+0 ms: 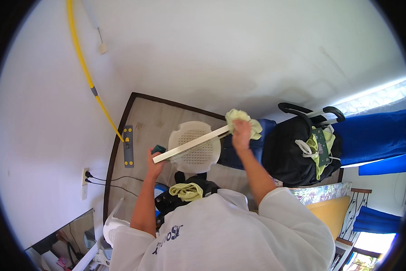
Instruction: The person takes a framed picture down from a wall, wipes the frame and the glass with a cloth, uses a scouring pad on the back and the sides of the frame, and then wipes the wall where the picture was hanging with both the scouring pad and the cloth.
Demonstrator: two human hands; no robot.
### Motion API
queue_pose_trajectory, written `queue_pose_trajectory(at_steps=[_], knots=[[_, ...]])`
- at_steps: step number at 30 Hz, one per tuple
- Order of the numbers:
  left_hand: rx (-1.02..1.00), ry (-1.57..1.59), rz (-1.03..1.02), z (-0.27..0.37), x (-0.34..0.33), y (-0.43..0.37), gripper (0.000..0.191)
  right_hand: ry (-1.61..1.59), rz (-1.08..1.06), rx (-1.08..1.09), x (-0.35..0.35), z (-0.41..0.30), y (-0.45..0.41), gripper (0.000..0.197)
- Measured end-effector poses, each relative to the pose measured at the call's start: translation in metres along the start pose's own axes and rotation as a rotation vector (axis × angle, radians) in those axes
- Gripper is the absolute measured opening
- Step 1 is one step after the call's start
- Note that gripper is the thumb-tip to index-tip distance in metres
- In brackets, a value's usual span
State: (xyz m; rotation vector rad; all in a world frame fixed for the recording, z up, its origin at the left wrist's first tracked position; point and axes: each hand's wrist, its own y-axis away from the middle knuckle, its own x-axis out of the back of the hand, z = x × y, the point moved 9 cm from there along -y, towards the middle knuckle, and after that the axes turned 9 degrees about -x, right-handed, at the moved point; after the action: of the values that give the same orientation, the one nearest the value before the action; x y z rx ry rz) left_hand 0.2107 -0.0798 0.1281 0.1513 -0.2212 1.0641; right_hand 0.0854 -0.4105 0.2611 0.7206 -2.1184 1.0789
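Observation:
Edge-on below me, a slim flat panel with a whitish frame point(193, 144) slants across the view; its face is hidden. My left hand point(155, 166) grips its lower left end. Beside those fingers is a dark green piece point(159, 149), a sponge or folded cloth; I cannot tell which. My right hand point(242, 133) holds a crumpled pale yellow cloth point(238, 116) against the upper right end. Beneath the panel stands a white plastic stool point(186, 130) with a perforated seat. Another folded yellow cloth point(186, 191) lies at my waist, on something black.
A flat mop point(128, 155) with a yellow pole leans along the left wall. Cords run from a wall outlet point(85, 176). To the right stand a dark blue case point(267, 135), a black bag with handles point(281, 152) and a blue curtain point(372, 135). A mattress point(325, 193) lies lower right.

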Motion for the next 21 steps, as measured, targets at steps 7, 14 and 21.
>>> queue_pose_trajectory(at_steps=[7,14,21], knots=[[-0.048,-0.149,-0.018,0.007,0.004,-0.001,0.021,-0.358,-0.347,0.239,-0.054,-0.148,0.058,0.015],[-0.037,-0.157,-0.032,0.015,0.0,-0.003,0.02,-0.035,0.056,-0.065,0.012,0.02,-0.007,0.022],[0.026,-0.112,-0.029,0.016,-0.002,-0.006,0.022,0.028,-0.231,0.11,-0.078,-0.112,0.071,0.029]])
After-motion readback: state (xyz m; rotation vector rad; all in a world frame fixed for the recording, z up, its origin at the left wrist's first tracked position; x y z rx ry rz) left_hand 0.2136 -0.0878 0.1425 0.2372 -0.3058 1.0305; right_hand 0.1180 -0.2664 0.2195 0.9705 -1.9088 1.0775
